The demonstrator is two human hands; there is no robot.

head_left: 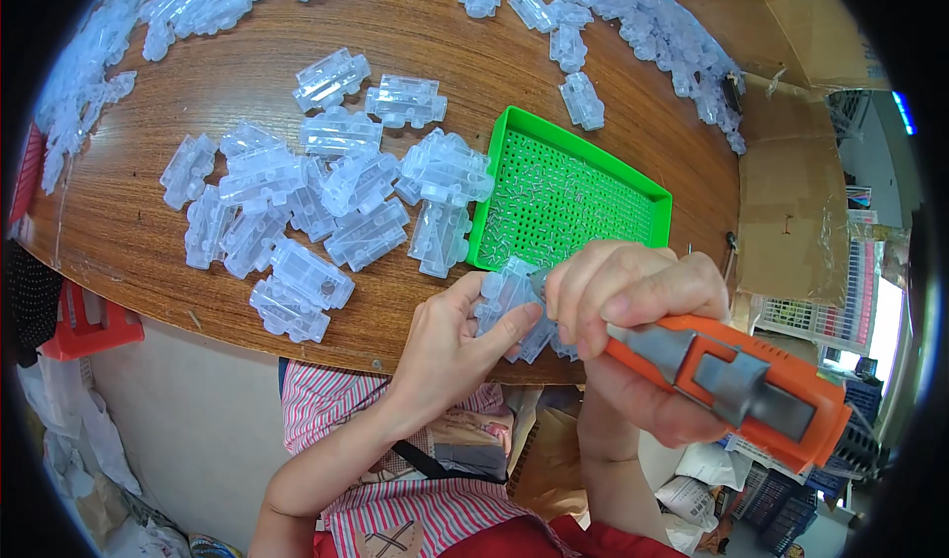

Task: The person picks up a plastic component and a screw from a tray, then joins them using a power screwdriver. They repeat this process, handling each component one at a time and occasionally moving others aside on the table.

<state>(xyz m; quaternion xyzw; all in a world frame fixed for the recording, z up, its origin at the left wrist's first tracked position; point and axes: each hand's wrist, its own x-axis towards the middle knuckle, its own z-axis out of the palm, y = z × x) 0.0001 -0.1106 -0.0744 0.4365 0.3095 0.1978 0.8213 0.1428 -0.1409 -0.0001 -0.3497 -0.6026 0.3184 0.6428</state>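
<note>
Holding one clear plastic housing [514, 306] in the left hand [450, 345], fingers closed around it, just at 6 o'clock of the green tray [652, 202]. Gripping an orange electric screwdriver [741, 380] firmly in the right hand [633, 321], tip pressed onto the housing. Probably only in the middle of the work: many similar housings [297, 212] waiting at 9 o'clock of the tray, more at 12 o'clock on the wooden table [148, 232]. Cannot tell which are finished.
</note>
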